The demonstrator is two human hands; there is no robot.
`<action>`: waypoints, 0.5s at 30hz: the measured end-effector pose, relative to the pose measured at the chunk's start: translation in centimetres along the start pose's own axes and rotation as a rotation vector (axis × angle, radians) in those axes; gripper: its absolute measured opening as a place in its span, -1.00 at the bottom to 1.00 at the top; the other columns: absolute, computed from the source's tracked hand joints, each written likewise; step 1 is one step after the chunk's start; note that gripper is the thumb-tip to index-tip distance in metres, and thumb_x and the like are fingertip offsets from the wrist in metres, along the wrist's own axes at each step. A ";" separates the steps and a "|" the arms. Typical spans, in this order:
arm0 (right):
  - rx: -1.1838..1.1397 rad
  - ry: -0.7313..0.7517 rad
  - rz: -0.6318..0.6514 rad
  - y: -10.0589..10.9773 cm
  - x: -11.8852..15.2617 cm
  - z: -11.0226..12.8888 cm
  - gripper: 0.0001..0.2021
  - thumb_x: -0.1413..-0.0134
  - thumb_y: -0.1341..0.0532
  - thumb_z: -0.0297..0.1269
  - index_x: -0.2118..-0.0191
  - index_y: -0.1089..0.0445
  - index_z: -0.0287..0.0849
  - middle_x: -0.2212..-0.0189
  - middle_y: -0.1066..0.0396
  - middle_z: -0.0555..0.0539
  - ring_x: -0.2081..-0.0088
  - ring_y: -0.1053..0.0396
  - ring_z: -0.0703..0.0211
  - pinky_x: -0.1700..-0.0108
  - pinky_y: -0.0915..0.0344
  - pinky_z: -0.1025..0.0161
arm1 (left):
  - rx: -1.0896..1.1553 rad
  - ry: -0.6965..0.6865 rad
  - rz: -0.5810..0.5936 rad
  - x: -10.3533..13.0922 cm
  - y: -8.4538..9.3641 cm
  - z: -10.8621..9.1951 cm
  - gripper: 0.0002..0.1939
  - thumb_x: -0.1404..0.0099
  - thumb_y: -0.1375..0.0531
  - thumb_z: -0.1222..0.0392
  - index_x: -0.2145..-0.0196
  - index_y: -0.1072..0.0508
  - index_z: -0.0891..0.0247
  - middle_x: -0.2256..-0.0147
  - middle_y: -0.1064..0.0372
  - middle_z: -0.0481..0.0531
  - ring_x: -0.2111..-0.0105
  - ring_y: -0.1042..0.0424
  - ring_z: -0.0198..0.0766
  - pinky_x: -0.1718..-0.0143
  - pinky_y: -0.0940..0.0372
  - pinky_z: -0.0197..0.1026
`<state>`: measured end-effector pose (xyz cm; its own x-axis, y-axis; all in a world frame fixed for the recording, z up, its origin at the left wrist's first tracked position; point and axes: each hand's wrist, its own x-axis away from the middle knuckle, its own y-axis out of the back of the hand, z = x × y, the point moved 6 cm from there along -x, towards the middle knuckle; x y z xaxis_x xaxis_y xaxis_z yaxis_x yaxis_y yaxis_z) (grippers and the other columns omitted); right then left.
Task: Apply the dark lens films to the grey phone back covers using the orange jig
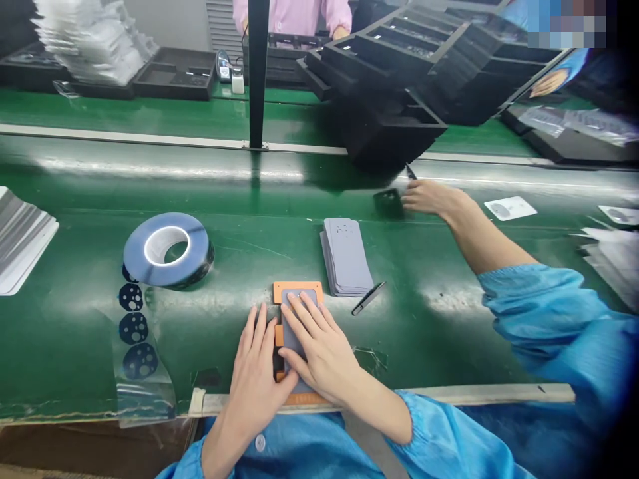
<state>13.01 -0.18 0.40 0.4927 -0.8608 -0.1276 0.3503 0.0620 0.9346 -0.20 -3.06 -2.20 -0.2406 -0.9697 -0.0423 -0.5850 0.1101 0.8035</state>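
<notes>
Two bare hands are busy at the bottom centre of the frame, over an orange holder [298, 286] with a grey panel [293, 336] lying on it. The right hand [322, 349] is pressed flat on the panel, fingers stretched out and a little apart, gripping nothing that I can see. The left hand [257, 369] lies along the holder's left side, fingers extended, thumb spread toward the panel's lower part; it isn't closed around anything either.

Just above and to the right, a stack of grey sheets [348, 256] sits on the green desk [249, 233], a thin dark object [368, 298] by its lower corner. Left of centre there's a roll of blue tape [136, 249], a clear strip with dark, holed discs [134, 328] below it. At right, a co-worker's hand [426, 197] reaches in, holding a dark, slim tool [410, 171].
</notes>
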 end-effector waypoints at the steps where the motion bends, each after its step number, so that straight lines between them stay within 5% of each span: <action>1: -0.004 -0.016 -0.005 0.0 -0.2 0.0 -0.25 -0.28 -0.19 -0.01 -0.47 -0.02 -0.17 -0.44 0.00 -0.24 -0.42 -0.01 -0.33 -0.36 -0.10 -0.33 | 0.004 -0.004 -0.002 0.0 0.0 0.0 -0.32 -0.37 -0.17 0.12 -0.37 -0.11 0.27 -0.46 0.13 0.26 -0.46 0.16 0.14 -0.34 -0.11 0.25; 7: -0.046 -0.056 -0.027 0.3 -0.3 -0.6 -0.26 -0.31 -0.18 -0.06 -0.49 0.05 -0.10 -0.44 -0.02 -0.23 -0.44 0.02 -0.26 -0.35 -0.11 -0.35 | 0.030 -0.018 -0.045 0.1 0.1 0.2 -0.29 -0.37 -0.19 0.11 -0.39 -0.07 0.23 -0.45 0.08 0.28 -0.45 0.11 0.15 -0.32 -0.14 0.28; 15: -0.007 -0.150 -0.184 1.5 3.9 -1.1 -0.40 -0.26 -0.23 -0.12 -0.38 -0.17 -0.02 -0.32 -0.25 -0.32 -0.29 -0.29 -0.32 -0.20 -0.32 -0.42 | 0.074 -0.031 -0.124 0.5 0.0 0.3 -0.22 -0.39 -0.21 0.06 -0.43 0.02 0.18 -0.41 -0.04 0.26 -0.44 0.04 0.12 -0.32 -0.16 0.28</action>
<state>16.38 -2.87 0.95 0.2966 -0.9232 -0.2443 0.4289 -0.0998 0.8978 -0.49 -3.49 -2.41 -0.1860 -0.9698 -0.1575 -0.6666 0.0068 0.7454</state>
